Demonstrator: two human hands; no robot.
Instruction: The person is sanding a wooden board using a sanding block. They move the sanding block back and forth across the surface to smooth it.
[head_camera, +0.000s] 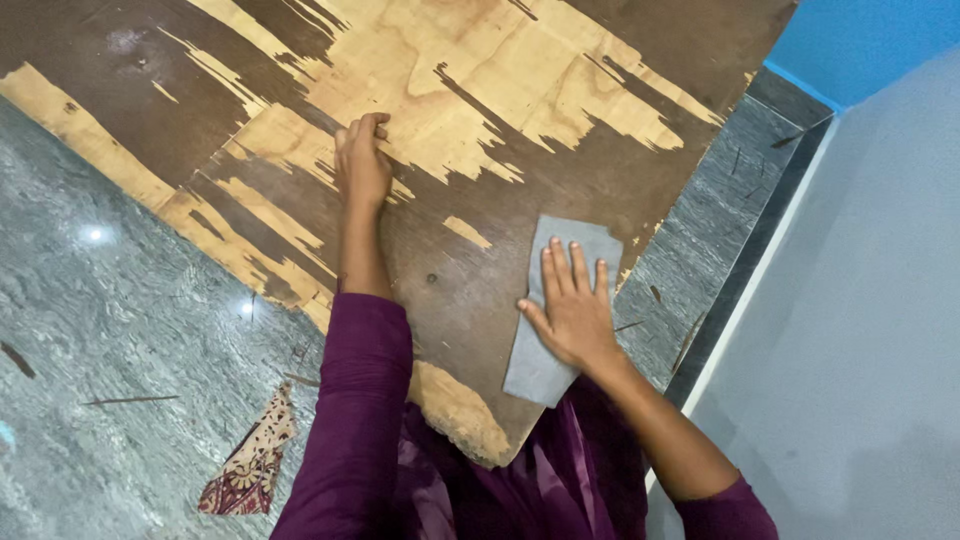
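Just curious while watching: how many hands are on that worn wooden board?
2. The left hand grips the peeling surface near the middle of the board; the right hand lies flat on a grey sheet near the board's lower edge. None seem hidden.

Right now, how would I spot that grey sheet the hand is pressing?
Find the big worn wooden board lying on the stone floor. Near its right edge, under the flat right hand, lies the grey sheet. It is the only smooth grey rectangle on the patchy brown wood.
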